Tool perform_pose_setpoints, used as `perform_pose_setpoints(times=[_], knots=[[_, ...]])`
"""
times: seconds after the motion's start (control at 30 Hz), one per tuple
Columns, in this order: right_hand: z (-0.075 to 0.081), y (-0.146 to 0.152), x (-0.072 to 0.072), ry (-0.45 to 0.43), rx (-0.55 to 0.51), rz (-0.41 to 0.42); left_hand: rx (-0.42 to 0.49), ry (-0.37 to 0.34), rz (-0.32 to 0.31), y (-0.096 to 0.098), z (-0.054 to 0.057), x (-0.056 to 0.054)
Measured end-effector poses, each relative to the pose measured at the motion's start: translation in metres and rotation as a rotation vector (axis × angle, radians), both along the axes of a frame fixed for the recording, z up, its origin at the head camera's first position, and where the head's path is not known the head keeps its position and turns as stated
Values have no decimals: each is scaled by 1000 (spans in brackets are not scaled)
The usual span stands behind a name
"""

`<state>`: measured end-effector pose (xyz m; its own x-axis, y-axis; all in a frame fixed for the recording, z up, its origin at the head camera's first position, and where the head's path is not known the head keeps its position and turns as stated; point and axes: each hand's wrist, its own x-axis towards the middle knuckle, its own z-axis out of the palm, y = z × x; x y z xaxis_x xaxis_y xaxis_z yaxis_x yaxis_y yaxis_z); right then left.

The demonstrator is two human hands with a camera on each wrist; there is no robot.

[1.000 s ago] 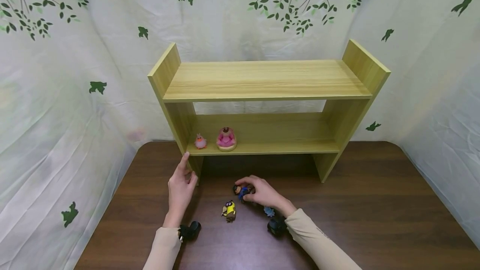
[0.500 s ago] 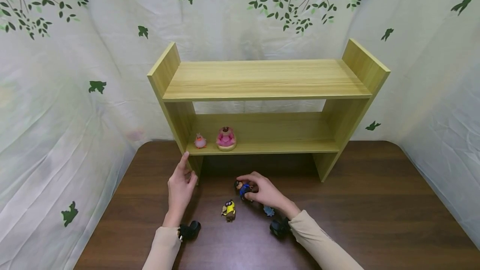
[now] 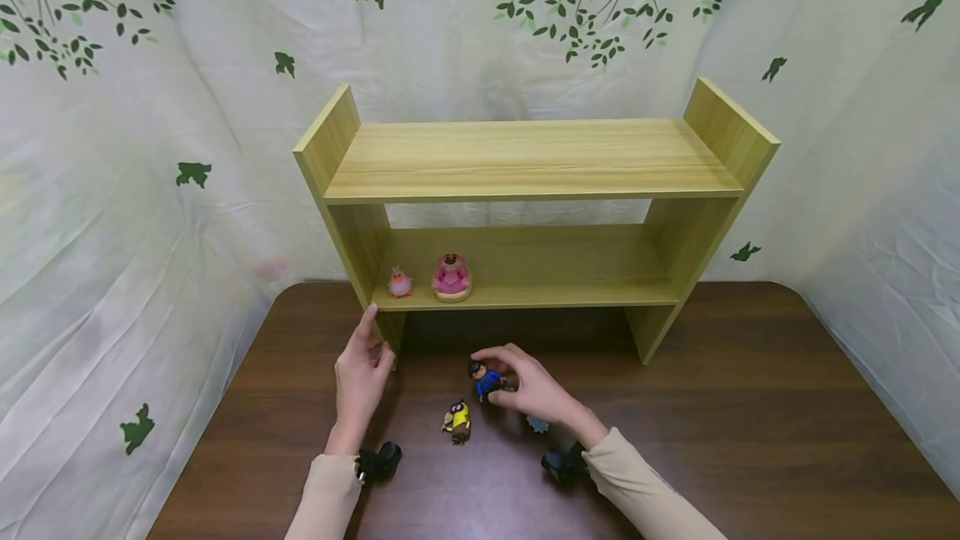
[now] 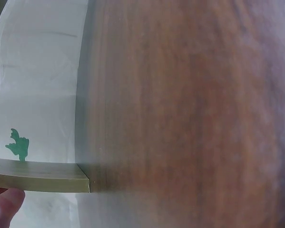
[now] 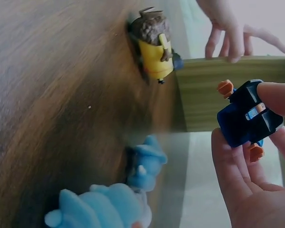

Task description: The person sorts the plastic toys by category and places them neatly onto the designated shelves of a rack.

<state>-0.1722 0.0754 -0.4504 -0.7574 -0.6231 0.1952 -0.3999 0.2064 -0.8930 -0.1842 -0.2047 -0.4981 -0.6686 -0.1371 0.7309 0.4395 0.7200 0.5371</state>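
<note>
Head view: the right hand (image 3: 531, 383) pinches the blue figure (image 3: 489, 381) over the surface (image 3: 750, 415), while the left hand (image 3: 362, 377), index finger extended, touches the shelf (image 3: 540, 157). A steady pinch, clear of the yellow figure (image 3: 459, 420), should serve best.

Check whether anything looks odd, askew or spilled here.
The yellow figure lies on the table as if toppled, while the small pink bird and pink bear are upright on the shelf. I see nothing spilled or plainly damaged.
</note>
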Motion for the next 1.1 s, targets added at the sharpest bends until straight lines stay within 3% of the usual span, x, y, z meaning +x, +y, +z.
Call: perform_pose_setpoints(times=[0.07,0.17,0.33,0.43,0.67,0.93,1.1], knots=[[-1,1,0,1,-22,8,-1,-2,3,0,0,0],[-15,3,-7,4,-54,17,-1,-5,5,0,0,0],[-11,4,-3,13,-78,13,3,-9,4,0,0,0],[-4,4,2,36,-95,-4,0,-6,4,0,0,0],[34,6,18,84,-143,-7,7,-3,-2,0,0,0],[44,8,24,172,-206,-7,3,-5,4,-1,-1,-1],[47,10,25,182,-228,-26,1,-5,3,-1,-1,-1]])
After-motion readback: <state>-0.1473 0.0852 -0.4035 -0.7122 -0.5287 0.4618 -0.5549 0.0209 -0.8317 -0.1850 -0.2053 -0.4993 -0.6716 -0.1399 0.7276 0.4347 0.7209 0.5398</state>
